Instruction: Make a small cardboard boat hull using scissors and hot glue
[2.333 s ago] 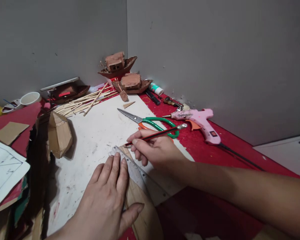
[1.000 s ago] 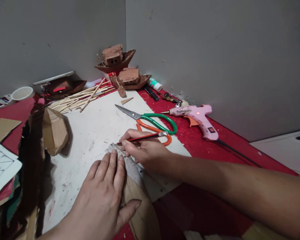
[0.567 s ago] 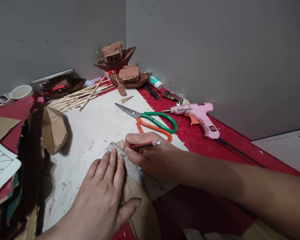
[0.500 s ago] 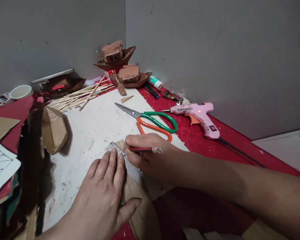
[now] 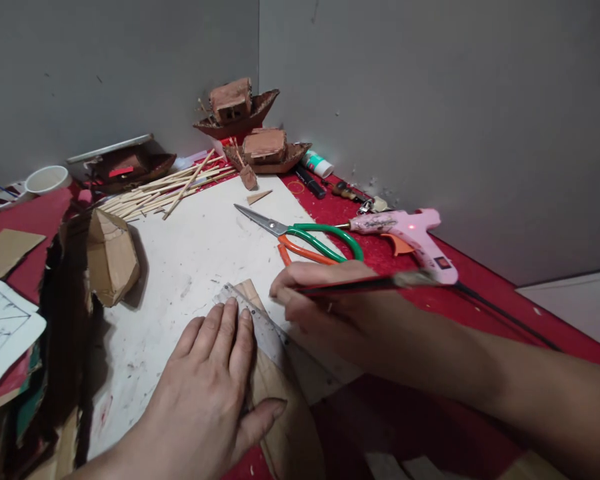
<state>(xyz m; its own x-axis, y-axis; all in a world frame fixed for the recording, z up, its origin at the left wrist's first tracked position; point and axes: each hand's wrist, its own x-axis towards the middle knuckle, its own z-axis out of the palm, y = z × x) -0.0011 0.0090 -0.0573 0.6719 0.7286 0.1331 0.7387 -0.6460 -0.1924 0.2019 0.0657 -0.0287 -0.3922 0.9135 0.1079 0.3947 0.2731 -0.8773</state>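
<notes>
My left hand (image 5: 207, 373) lies flat, fingers stretched out, pressing a clear ruler (image 5: 267, 337) onto a brown cardboard piece (image 5: 280, 407). Just right of the ruler, my right hand (image 5: 330, 307) is closed round a slim red-and-black pencil (image 5: 350, 287) with a worn, pale back end. Its tip is hidden by my fingers. Beyond that hand lie scissors (image 5: 273, 225) with green and orange handles, partly covered by it. Under all this is a stained white board (image 5: 180, 260).
A pink glue gun (image 5: 405, 227) with its light on lies at right, its cord trailing forward. Cardboard model boats (image 5: 265, 147) and thin wooden sticks (image 5: 165, 187) are at the back. A folded cardboard hull (image 5: 115, 260) and a white cup (image 5: 47, 180) stand left.
My right hand has lifted the pencil off the ruler's edge and moved right, blurred by motion. The left hand still holds the ruler down. The view has shifted slightly.
</notes>
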